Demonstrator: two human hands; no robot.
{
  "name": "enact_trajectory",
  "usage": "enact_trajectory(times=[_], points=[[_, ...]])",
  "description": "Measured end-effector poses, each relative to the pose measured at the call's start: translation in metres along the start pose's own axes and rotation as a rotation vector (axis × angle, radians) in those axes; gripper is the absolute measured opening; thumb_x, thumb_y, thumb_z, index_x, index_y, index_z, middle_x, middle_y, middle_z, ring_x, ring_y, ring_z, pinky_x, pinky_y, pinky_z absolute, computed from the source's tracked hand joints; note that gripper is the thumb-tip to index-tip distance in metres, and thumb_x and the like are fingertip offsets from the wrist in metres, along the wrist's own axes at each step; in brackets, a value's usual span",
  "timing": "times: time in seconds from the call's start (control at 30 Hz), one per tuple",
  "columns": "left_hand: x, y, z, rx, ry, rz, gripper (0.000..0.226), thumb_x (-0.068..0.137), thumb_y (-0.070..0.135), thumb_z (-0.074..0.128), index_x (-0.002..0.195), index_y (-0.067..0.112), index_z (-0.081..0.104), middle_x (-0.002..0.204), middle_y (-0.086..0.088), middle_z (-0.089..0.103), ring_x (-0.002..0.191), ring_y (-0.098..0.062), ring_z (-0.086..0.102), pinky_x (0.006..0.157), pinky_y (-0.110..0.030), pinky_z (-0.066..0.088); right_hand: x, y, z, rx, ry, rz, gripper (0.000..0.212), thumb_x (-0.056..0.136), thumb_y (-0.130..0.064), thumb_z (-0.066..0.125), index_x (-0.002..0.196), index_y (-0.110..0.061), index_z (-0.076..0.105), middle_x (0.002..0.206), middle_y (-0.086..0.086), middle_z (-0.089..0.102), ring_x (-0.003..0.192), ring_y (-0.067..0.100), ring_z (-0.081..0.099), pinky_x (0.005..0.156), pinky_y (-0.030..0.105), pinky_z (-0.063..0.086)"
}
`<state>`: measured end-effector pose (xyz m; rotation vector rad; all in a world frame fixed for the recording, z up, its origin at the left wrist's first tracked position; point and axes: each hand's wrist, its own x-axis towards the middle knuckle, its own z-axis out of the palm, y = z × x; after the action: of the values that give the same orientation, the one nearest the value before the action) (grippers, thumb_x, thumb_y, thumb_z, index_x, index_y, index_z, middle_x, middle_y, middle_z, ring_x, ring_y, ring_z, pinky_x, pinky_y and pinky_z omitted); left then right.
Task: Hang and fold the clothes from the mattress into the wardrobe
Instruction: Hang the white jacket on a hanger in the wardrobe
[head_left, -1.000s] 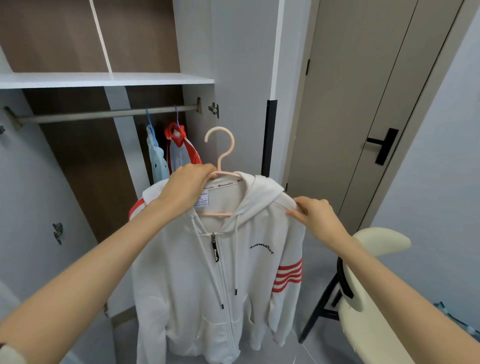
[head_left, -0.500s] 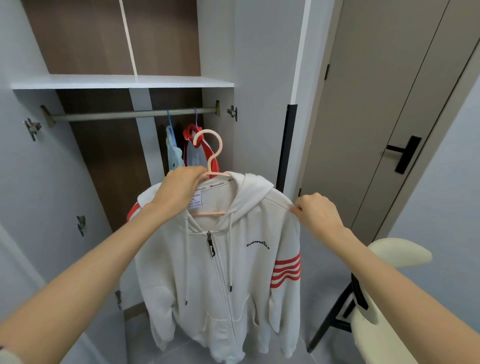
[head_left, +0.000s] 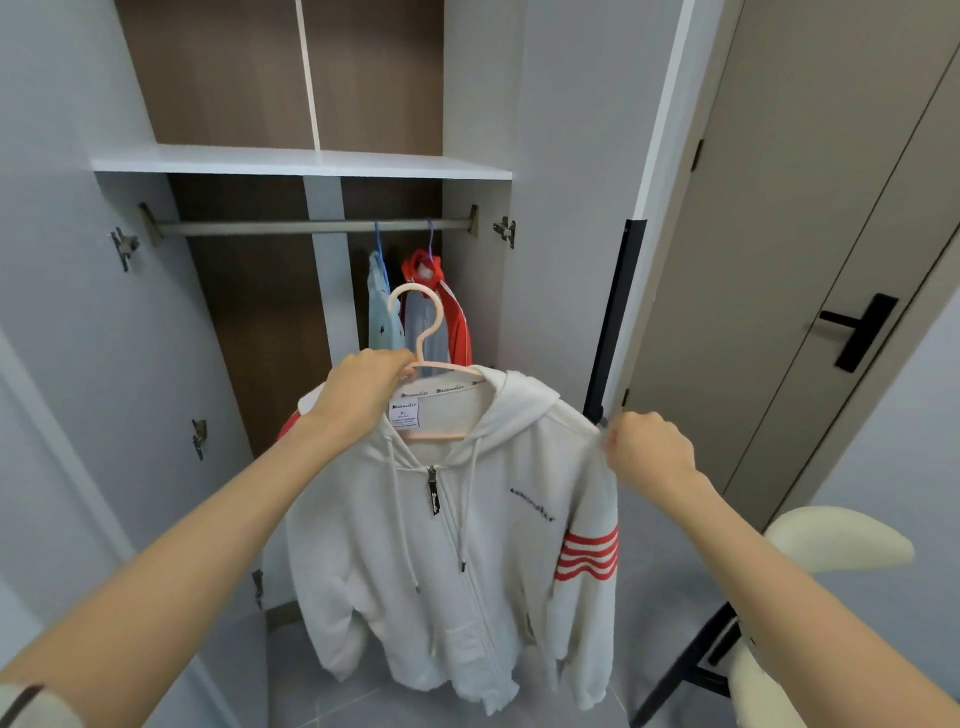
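The white hoodie (head_left: 493, 545) on its pink hanger (head_left: 434, 437) has come closer to the wardrobe rail (head_left: 311, 227).
The left hand (head_left: 363, 389) grips the hanger's neck; the right hand (head_left: 649, 452) pinches the hoodie's shoulder, in front of 2 garments (head_left: 460, 327) on the rail.

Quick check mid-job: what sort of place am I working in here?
Most likely a bedroom. An open built-in wardrobe has a hanging rail carrying a pale blue garment and a red garment. A room door with a black handle stands beside it. A white hoodie hangs on a pink hanger.
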<state>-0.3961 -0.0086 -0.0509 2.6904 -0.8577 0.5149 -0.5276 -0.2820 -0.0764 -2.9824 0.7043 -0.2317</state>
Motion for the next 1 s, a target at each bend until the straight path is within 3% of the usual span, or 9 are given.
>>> enact_trajectory(times=[0.07, 0.17, 0.23, 0.33, 0.43, 0.5, 0.6, 0.77, 1.0], points=[[0.000, -0.002, 0.004, -0.008, -0.017, 0.022, 0.016, 0.096, 0.019, 0.050, 0.107, 0.015, 0.061, 0.099, -0.008, 0.067, 0.088, -0.030, 0.061, 0.076, -0.041, 0.050, 0.000, -0.011, 0.004, -0.001, -0.079, -0.087, 0.024, 0.089, -0.012, 0.052, 0.112, -0.015, 0.053, 0.114, 0.009, 0.055, 0.105, 0.030, 0.048, 0.073, 0.034, 0.044], [0.000, -0.004, 0.009, -0.011, -0.025, 0.087, 0.016, 0.097, 0.025, 0.050, 0.108, 0.018, 0.060, 0.099, -0.005, 0.067, 0.087, -0.027, 0.062, 0.070, -0.035, 0.047, 0.000, -0.039, -0.002, 0.304, -0.037, -0.261, 0.058, 0.089, -0.023, 0.058, 0.142, -0.017, 0.034, 0.140, 0.003, 0.044, 0.128, 0.025, 0.038, 0.094, 0.038, 0.043], [-0.001, -0.003, 0.013, 0.002, -0.005, 0.123, 0.015, 0.097, 0.026, 0.050, 0.108, 0.021, 0.059, 0.100, -0.001, 0.065, 0.089, -0.024, 0.062, 0.069, -0.029, 0.040, 0.002, -0.063, -0.006, 0.481, 0.015, -0.413, 0.047, 0.092, -0.024, 0.056, 0.137, -0.021, 0.043, 0.135, -0.003, 0.052, 0.125, 0.018, 0.046, 0.098, 0.034, 0.042], [0.001, -0.010, 0.014, -0.002, 0.033, 0.171, 0.015, 0.096, 0.025, 0.049, 0.107, 0.023, 0.059, 0.102, 0.001, 0.063, 0.093, -0.022, 0.059, 0.073, -0.033, 0.044, 0.009, -0.090, 0.002, 0.532, 0.014, -0.502, 0.023, 0.096, -0.023, 0.052, 0.119, -0.020, 0.059, 0.110, -0.004, 0.065, 0.102, 0.015, 0.057, 0.083, 0.028, 0.043], [0.007, -0.025, 0.008, 0.010, 0.101, 0.208, 0.013, 0.097, 0.025, 0.051, 0.104, 0.019, 0.060, 0.099, -0.001, 0.062, 0.093, -0.022, 0.056, 0.075, -0.031, 0.042, 0.014, -0.109, 0.011, 0.609, 0.027, -0.529, 0.014, 0.099, -0.025, 0.048, 0.104, -0.018, 0.059, 0.076, -0.009, 0.055, 0.070, 0.009, 0.049, 0.065, 0.027, 0.035], [0.013, -0.035, 0.007, 0.086, 0.165, 0.230, 0.017, 0.096, 0.031, 0.052, 0.103, 0.018, 0.061, 0.101, -0.002, 0.065, 0.095, -0.023, 0.056, 0.089, -0.031, 0.038, 0.018, -0.121, 0.013, 0.649, 0.016, -0.563, 0.015, 0.100, -0.029, 0.044, 0.098, -0.018, 0.054, 0.064, -0.009, 0.045, 0.061, 0.010, 0.041, 0.060, 0.031, 0.032], [0.025, -0.054, 0.006, 0.226, 0.183, 0.195, 0.022, 0.096, 0.034, 0.051, 0.110, 0.020, 0.061, 0.114, 0.000, 0.063, 0.110, -0.021, 0.054, 0.106, -0.037, 0.031, 0.031, -0.144, 0.013, 0.696, -0.044, -0.603, 0.016, 0.101, -0.030, 0.041, 0.094, -0.020, 0.051, 0.062, -0.008, 0.043, 0.061, 0.012, 0.039, 0.061, 0.031, 0.033], [0.046, -0.093, 0.008, 0.129, 0.139, 0.048, 0.032, 0.099, 0.038, 0.040, 0.116, 0.020, 0.060, 0.120, 0.001, 0.058, 0.105, -0.018, 0.053, 0.087, -0.031, 0.043, 0.068, -0.191, 0.020, 0.921, -0.147, -0.510, 0.016, 0.098, -0.022, 0.048, 0.086, -0.015, 0.054, 0.071, -0.008, 0.046, 0.065, 0.005, 0.039, 0.059, 0.016, 0.032], [0.089, -0.161, 0.042, -0.189, 0.065, -0.297, 0.032, 0.100, 0.032, 0.042, 0.129, 0.023, 0.051, 0.129, 0.001, 0.056, 0.113, -0.020, 0.054, 0.090, -0.038, 0.046, 0.150, -0.248, 0.052, 1.091, -0.279, -0.382, 0.018, 0.097, -0.020, 0.050, 0.079, -0.020, 0.053, 0.079, -0.006, 0.053, 0.070, 0.005, 0.047, 0.063, 0.020, 0.035]])
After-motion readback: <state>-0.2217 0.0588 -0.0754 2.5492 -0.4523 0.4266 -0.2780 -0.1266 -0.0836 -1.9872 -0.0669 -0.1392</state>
